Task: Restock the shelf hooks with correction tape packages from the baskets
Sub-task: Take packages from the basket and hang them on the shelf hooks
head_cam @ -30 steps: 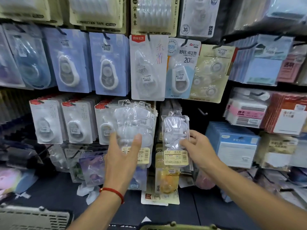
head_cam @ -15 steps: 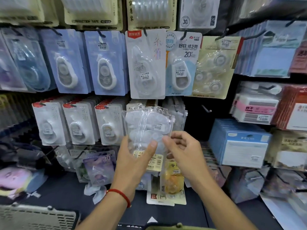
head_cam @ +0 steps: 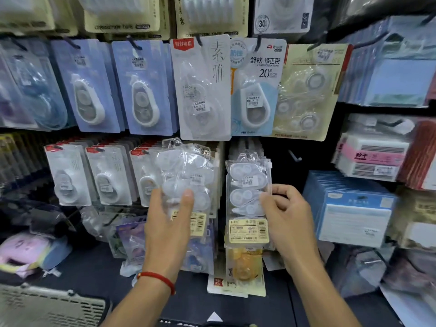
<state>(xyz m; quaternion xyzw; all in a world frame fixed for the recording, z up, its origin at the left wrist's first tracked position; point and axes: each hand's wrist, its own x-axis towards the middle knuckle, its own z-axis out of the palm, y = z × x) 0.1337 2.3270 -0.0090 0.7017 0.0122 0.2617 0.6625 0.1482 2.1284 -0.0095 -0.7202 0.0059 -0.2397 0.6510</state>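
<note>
At the middle hook row, the right hand now pinches one hung packet; the left hand grips the remaining stack.

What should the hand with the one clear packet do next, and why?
Probably slide it fully back on the hook. The right hand pinches the clear packet, whose top hole already sits at the hook, while the left hand holds a bundle of packets waiting.

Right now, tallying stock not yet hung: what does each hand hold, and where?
Left hand grips a stack of clear packages at its lower half. Right hand pinches a clear package by its right edge.
</note>
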